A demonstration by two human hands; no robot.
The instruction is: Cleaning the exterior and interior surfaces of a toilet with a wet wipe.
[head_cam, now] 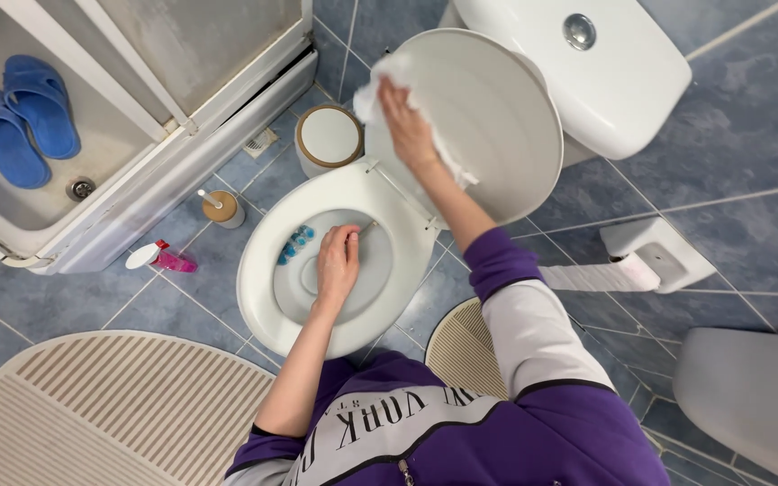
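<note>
Blue floor tiles (749, 126) surround a white toilet seen from above. At the raised lid (497, 117), the right hand (407, 126) presses a white cloth (380, 85) flat against the lid's inner face, fingers spread over the cloth, which bunches above the fingertips and trails down past the wrist. Lower down, the left hand (337, 263) reaches into the bowl (267, 310), fingers curled tightly around a thin stick-like handle (367, 227) that pokes out toward the bowl's back rim; what the handle ends in is hidden under the hand. Blue cleaner blocks (295, 243) hang on the bowl's inner wall just left of that hand. Behind the lid stands the cistern (587, 72). Left of the bowl sit a round bin (329, 137), a brush holder (223, 208) and a pink spray bottle (162, 259) lying on the tiles. Farther out are a shower tray with blue slippers (20, 117), a striped mat (110, 409) and a paper roll (601, 277) at right.
</note>
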